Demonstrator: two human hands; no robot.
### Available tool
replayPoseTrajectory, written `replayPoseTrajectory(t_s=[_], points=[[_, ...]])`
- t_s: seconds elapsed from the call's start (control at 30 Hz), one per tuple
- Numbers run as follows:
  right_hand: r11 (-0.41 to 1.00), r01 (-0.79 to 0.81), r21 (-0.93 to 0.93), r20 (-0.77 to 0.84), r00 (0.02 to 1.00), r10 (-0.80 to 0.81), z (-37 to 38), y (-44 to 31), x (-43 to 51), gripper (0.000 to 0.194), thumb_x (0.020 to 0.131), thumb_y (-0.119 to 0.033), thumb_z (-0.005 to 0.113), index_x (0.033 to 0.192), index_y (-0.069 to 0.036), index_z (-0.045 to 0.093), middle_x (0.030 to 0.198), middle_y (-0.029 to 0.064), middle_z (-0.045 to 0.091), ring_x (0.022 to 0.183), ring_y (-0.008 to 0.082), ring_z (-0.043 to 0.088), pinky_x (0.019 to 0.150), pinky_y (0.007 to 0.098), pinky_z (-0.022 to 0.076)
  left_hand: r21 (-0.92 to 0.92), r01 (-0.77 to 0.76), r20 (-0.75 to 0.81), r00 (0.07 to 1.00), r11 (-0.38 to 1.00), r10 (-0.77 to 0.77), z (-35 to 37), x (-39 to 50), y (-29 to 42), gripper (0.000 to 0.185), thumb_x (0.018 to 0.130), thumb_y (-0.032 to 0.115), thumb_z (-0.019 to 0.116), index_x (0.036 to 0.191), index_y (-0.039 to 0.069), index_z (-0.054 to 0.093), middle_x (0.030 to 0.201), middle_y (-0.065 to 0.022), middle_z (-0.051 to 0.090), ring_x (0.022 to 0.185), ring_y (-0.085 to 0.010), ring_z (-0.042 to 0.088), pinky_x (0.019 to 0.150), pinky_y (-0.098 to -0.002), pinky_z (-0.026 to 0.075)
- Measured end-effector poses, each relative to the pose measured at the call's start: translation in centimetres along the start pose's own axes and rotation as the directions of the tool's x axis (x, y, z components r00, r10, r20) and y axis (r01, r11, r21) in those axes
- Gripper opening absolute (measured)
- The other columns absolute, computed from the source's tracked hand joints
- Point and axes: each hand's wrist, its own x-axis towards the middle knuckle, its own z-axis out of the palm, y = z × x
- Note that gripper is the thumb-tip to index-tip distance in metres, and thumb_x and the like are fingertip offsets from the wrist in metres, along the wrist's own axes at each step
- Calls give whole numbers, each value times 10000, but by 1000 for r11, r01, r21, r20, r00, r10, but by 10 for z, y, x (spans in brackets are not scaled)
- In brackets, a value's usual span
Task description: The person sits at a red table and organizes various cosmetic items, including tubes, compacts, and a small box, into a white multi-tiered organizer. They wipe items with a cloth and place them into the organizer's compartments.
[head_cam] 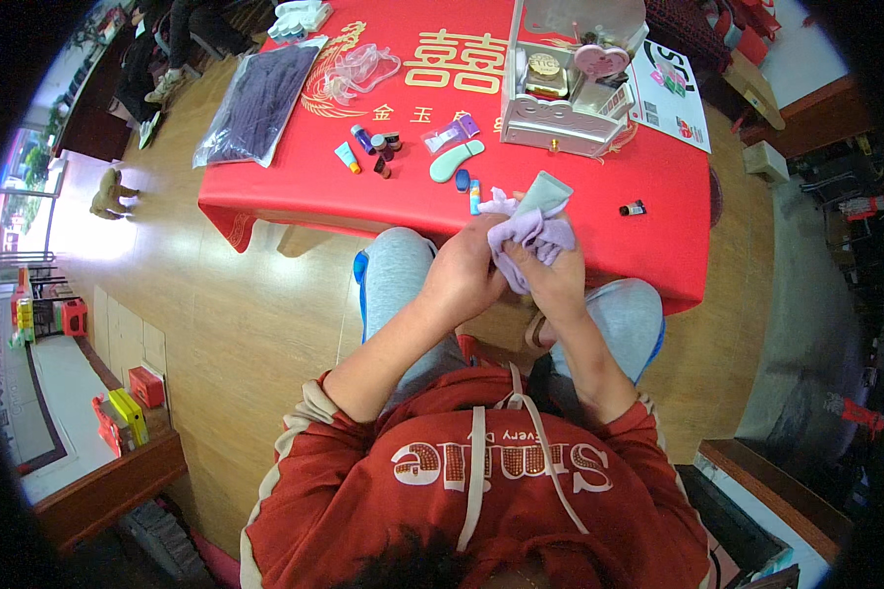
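A lilac cloth is bunched between my two hands above the table's near edge. Out of its top sticks a pale grey-green squeeze tube, with the cloth wrapped around its lower part. My right hand grips the cloth, thumb across its front. My left hand closes on the cloth from the other side; its fingertips are hidden. Just beyond my left hand lie a small blue-and-white tube, a dark blue oval item and a mint-green rounded tool. A small dark bottle lies to the right.
On the red tablecloth stands a white cosmetics organizer. Further left lie a blue tube with orange cap, several small bottles, a purple-topped packet and a bagged dark knit item. A person's legs show at upper left.
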Motion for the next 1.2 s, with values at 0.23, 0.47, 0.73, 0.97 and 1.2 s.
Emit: replayPoseTrajectory(t_s=[0.23, 0.47, 0.73, 0.97, 1.2], points=[[998, -17, -60, -188, 982, 6, -7, -7, 15, 268, 867, -105, 788, 1080, -13, 654, 997, 44, 703, 891, 125, 667, 783, 286, 529, -76, 128, 109, 987, 989, -119, 7, -12, 3, 301, 834, 114, 717, 1082, -14, 605, 956, -247, 645, 900, -437, 627, 794, -450, 523], [997, -80, -13, -284, 956, 73, -18, -16, 33, 201, 886, -154, 762, 1016, -20, 688, 931, 38, 717, 829, 120, 674, 760, 286, 535, -359, 340, 167, 940, 869, -299, 16, -16, 7, 262, 907, 180, 721, 1011, -23, 593, 791, -167, 603, 719, -313, 609, 677, -407, 501], [998, -65, -22, -48, 997, 64, -40, -7, 23, 293, 898, -138, 763, 1136, -37, 625, 1042, 25, 679, 943, 103, 644, 826, 266, 518, -215, 216, 284, 947, 952, -151, 10, -4, -16, 268, 920, 193, 711, 1050, -17, 606, 901, -140, 590, 817, -212, 590, 687, -345, 474], [995, 78, 58, -274, 960, -59, -73, -5, 36, 305, 935, -151, 731, 1187, -31, 610, 1081, 37, 681, 966, 123, 643, 876, 288, 522, -102, 307, 82, 950, 946, -300, -9, 49, -2, 235, 870, 164, 734, 1059, 40, 667, 882, -71, 678, 756, -138, 619, 677, -298, 494], [938, -34, 344, -421, 888, 186, -104, 29, 43, 375, 976, -203, 678, 1285, -31, 556, 1181, 64, 649, 1041, 163, 645, 912, 336, 531, -102, 72, -185, 979, 992, -90, -38, 165, -4, 229, 856, 212, 747, 977, 19, 724, 855, -110, 747, 709, -154, 693, 632, -318, 521]])
